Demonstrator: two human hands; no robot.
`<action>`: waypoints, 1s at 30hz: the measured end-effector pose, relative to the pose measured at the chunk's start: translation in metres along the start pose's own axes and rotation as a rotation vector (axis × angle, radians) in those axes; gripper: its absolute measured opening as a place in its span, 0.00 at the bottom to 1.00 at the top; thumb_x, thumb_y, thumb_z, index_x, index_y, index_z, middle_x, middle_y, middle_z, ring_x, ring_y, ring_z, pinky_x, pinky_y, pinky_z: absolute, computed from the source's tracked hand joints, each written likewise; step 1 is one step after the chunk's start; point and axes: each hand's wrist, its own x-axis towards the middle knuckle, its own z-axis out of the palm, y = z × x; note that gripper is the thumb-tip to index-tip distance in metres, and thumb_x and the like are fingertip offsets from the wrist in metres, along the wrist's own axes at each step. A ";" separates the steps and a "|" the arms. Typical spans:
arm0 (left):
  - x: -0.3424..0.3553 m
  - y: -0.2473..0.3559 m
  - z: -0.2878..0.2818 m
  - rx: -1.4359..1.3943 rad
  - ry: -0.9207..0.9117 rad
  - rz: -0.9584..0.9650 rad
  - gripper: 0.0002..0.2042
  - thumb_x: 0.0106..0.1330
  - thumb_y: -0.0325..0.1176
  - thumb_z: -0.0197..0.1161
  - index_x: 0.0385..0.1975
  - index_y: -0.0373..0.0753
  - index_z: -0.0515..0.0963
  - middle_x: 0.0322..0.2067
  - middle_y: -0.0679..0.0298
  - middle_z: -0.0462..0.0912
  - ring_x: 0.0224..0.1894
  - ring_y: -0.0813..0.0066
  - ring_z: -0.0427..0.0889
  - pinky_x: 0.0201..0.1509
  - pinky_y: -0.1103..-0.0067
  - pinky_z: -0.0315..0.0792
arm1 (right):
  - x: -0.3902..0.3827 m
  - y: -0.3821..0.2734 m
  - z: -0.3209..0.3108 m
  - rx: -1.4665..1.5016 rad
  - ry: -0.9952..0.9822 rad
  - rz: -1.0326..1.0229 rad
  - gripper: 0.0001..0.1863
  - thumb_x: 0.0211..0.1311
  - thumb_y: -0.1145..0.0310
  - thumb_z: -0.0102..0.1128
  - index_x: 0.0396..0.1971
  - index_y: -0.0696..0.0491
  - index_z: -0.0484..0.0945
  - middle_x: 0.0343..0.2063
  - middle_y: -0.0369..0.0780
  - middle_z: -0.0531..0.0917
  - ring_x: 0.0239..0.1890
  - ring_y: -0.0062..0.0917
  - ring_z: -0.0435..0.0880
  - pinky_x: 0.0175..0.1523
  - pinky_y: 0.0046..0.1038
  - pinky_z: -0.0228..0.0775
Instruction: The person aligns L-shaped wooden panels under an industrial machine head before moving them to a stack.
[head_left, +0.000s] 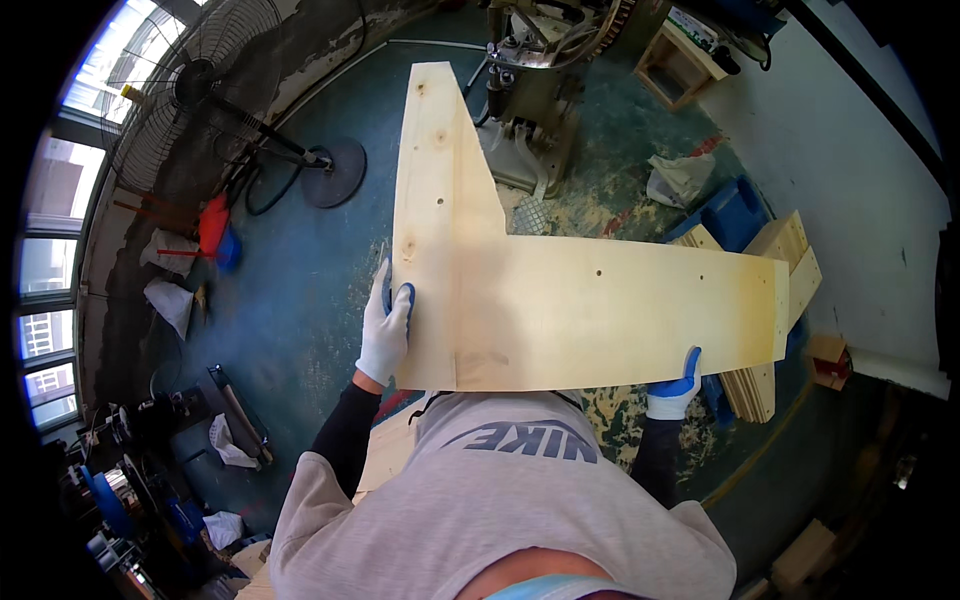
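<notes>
A large L-shaped wooden panel (590, 320), pale with a few small holes and knots, spans the space in front of my body. One arm of it points away from me and tapers at the far end; the other reaches to the right. My left hand (385, 325), in a white glove with blue palm, grips the left edge near the corner. My right hand (676, 388), gloved alike, holds the near edge toward the right end, thumb on top. The fingers beneath the panel are hidden.
Stacked wooden pieces (752, 392) with a blue crate (733, 215) stand at right, partly under the panel. A machine (535, 110) is ahead. A standing fan (335, 172) is at far left, a small carton (828, 362) at right. Wood shavings litter the floor.
</notes>
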 end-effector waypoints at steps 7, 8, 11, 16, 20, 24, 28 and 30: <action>0.001 0.007 0.016 -0.031 -0.120 -0.036 0.28 0.77 0.30 0.52 0.74 0.31 0.56 0.56 0.64 0.76 0.49 0.84 0.74 0.54 0.86 0.69 | -0.024 -0.016 -0.011 -0.044 0.064 -0.070 0.28 0.80 0.55 0.42 0.70 0.57 0.61 0.68 0.45 0.70 0.67 0.40 0.72 0.71 0.45 0.65; 0.001 0.014 0.017 -0.059 -0.139 -0.065 0.27 0.76 0.27 0.50 0.73 0.29 0.56 0.66 0.58 0.70 0.66 0.73 0.70 0.71 0.76 0.62 | -0.023 -0.014 -0.015 -0.050 0.068 -0.077 0.28 0.80 0.54 0.42 0.70 0.57 0.61 0.68 0.45 0.70 0.67 0.40 0.71 0.71 0.45 0.65; 0.001 0.021 0.018 -0.059 -0.159 -0.035 0.27 0.77 0.27 0.50 0.73 0.28 0.55 0.66 0.59 0.70 0.65 0.74 0.69 0.70 0.77 0.62 | -0.027 -0.012 -0.023 -0.043 0.068 -0.095 0.28 0.80 0.54 0.44 0.70 0.56 0.62 0.68 0.45 0.70 0.67 0.40 0.71 0.71 0.45 0.64; 0.027 0.011 0.029 0.279 -0.141 0.176 0.29 0.76 0.29 0.51 0.75 0.32 0.53 0.64 0.50 0.74 0.59 0.66 0.78 0.64 0.77 0.67 | -0.025 -0.015 -0.029 -0.107 0.061 -0.152 0.27 0.79 0.55 0.46 0.68 0.58 0.65 0.65 0.44 0.74 0.63 0.36 0.76 0.68 0.40 0.70; 0.042 0.043 0.054 0.497 -0.215 0.065 0.28 0.76 0.31 0.51 0.74 0.34 0.55 0.65 0.41 0.71 0.68 0.51 0.71 0.68 0.72 0.64 | -0.014 -0.031 -0.025 -0.068 0.129 -0.104 0.27 0.79 0.55 0.47 0.67 0.58 0.66 0.64 0.45 0.74 0.62 0.35 0.76 0.67 0.39 0.71; 0.020 0.050 0.048 0.659 -0.252 0.014 0.28 0.76 0.33 0.51 0.73 0.33 0.57 0.64 0.40 0.71 0.66 0.46 0.72 0.66 0.71 0.67 | -0.034 -0.057 -0.001 -0.063 0.070 -0.020 0.27 0.79 0.55 0.47 0.67 0.59 0.66 0.63 0.44 0.75 0.62 0.34 0.76 0.67 0.39 0.72; 0.022 0.052 0.054 0.682 -0.267 -0.046 0.29 0.76 0.34 0.52 0.74 0.34 0.56 0.61 0.39 0.73 0.62 0.45 0.76 0.64 0.70 0.69 | -0.029 -0.060 -0.019 -0.166 0.120 -0.106 0.26 0.79 0.55 0.47 0.66 0.59 0.67 0.63 0.44 0.75 0.61 0.33 0.77 0.65 0.37 0.74; 0.032 0.069 0.058 0.676 -0.297 -0.108 0.29 0.76 0.34 0.51 0.74 0.38 0.56 0.59 0.38 0.74 0.61 0.43 0.77 0.62 0.69 0.70 | -0.021 -0.065 -0.022 -0.199 0.102 -0.070 0.26 0.79 0.56 0.47 0.65 0.59 0.67 0.63 0.44 0.76 0.61 0.33 0.78 0.65 0.37 0.74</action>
